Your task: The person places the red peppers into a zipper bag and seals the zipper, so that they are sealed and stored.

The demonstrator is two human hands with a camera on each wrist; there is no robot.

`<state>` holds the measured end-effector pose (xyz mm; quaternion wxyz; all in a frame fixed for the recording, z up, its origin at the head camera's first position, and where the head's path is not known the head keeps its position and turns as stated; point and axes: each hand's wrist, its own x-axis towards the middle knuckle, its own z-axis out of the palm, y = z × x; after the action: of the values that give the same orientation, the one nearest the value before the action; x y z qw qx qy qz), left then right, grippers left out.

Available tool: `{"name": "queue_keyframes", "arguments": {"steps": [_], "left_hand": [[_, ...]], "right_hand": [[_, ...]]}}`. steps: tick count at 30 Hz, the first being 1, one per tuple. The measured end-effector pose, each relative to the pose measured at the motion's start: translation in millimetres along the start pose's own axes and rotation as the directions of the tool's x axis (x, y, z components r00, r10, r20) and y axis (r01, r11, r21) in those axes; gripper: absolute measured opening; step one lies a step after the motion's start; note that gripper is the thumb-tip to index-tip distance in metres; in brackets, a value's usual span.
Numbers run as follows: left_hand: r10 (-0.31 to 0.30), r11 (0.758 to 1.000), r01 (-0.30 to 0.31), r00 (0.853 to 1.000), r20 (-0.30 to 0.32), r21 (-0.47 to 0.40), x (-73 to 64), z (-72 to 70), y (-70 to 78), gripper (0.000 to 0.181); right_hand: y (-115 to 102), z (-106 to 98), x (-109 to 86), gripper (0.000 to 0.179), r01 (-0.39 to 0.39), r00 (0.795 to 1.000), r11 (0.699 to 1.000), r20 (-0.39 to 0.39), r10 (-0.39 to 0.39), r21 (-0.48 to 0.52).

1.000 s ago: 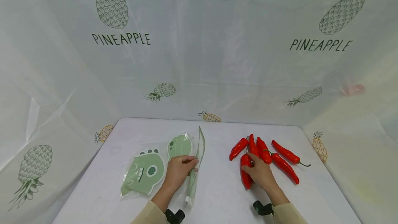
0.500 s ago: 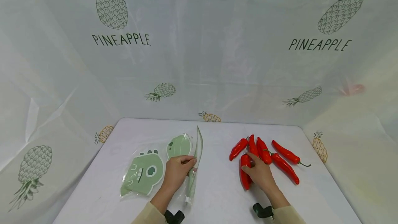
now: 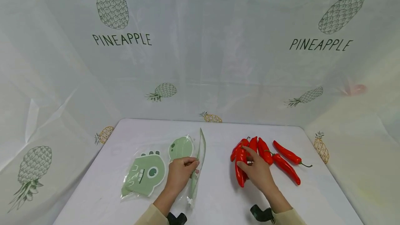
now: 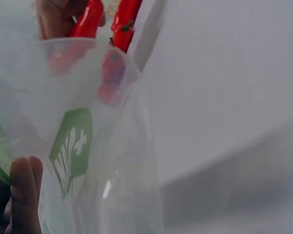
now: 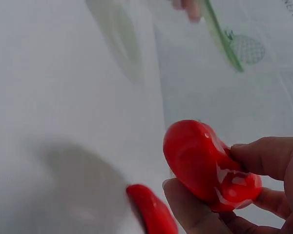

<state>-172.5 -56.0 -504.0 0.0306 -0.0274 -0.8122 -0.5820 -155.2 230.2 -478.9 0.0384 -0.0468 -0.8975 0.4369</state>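
Note:
My left hand [image 3: 182, 170] pinches the edge of an upright clear plastic bag [image 3: 201, 150] with green print. In the left wrist view the see-through bag [image 4: 112, 146] bears a green label, and its rim stands above my fingers [image 4: 24, 190]. My right hand [image 3: 258, 171] holds a glossy red chili pepper [image 3: 240, 171] between thumb and fingers, raised off the table. The right wrist view has this chili [image 5: 195, 161] up close, with another chili [image 5: 154, 209] below it. Several more red chilies [image 3: 286, 169] lie around my right hand.
Left of my left hand lies a green dinosaur-face print in clear plastic [image 3: 145, 173]. A rounded green piece [image 3: 179, 147] sits behind that hand. The white table [image 3: 218, 197] backs onto a pineapple-print curtain [image 3: 218, 61].
My right hand has lifted the chili and shifted it slightly left, away from the others. My left hand keeps its pinch on the bag with hardly any movement.

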Motion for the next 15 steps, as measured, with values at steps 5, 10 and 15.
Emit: {"name": "queue_keyframes", "arguments": {"steps": [5,10,15], "left_hand": [[0.007,1.000,-0.007,1.000,-0.003,0.010,-1.9,5.2,3.7,0.018],[0.010,0.999,-0.010,1.000,-0.007,0.038,-2.7,11.0,5.1,0.016],[0.015,0.998,-0.014,1.000,-0.012,0.055,-4.6,16.5,8.8,0.015]], "right_hand": [[-18.7,1.7,-2.8,0.074,0.034,0.999,0.998,-0.007,-0.034,0.046],[-35.2,7.4,-4.5,0.072,0.045,0.999,0.995,0.008,-0.046,0.093],[-54.6,16.3,-6.3,0.070,0.050,0.998,0.977,0.029,-0.057,0.207]]}}
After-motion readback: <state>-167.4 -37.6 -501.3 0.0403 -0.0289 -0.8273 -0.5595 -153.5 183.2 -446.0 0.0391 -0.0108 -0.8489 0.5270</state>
